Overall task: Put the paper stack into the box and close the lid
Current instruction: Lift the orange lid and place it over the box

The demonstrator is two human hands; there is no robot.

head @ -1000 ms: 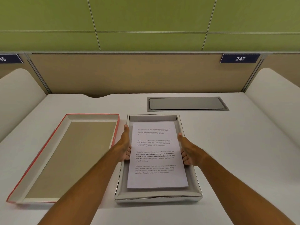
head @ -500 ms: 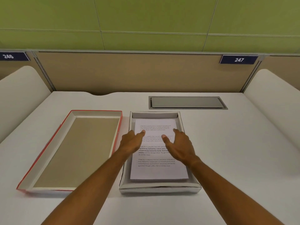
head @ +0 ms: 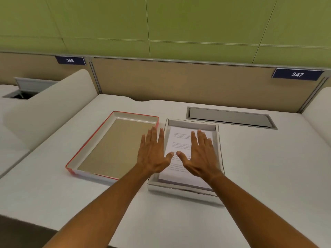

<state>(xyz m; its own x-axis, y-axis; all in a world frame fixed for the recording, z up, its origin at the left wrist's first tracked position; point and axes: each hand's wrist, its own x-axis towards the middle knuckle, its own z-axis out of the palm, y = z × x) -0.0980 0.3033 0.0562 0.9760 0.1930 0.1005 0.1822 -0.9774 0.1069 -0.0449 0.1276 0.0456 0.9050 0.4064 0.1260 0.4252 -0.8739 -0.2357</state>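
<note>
The white paper stack [head: 180,140] with printed text lies flat inside the silvery open box [head: 219,140] in the middle of the desk. Left of the box, the red-edged lid [head: 114,145] rests upside down, its brown inside facing up. My right hand [head: 198,154] is spread flat over the paper, fingers apart and holding nothing. My left hand [head: 154,151] is spread too, hovering over the box's left wall and the gap toward the lid. Both hands cover part of the paper.
A grey recessed cable hatch [head: 231,117] sits behind the box. White curved dividers [head: 48,104] bound the white desk [head: 268,176] on both sides, and a beige partition with number plates rises at the back. The neighbouring desk's hatch [head: 26,88] stands open at far left.
My hands let go of the paper's sides and came up over the stack, fingers spread. My left hand has drifted left toward the lid. The view has swung left.
</note>
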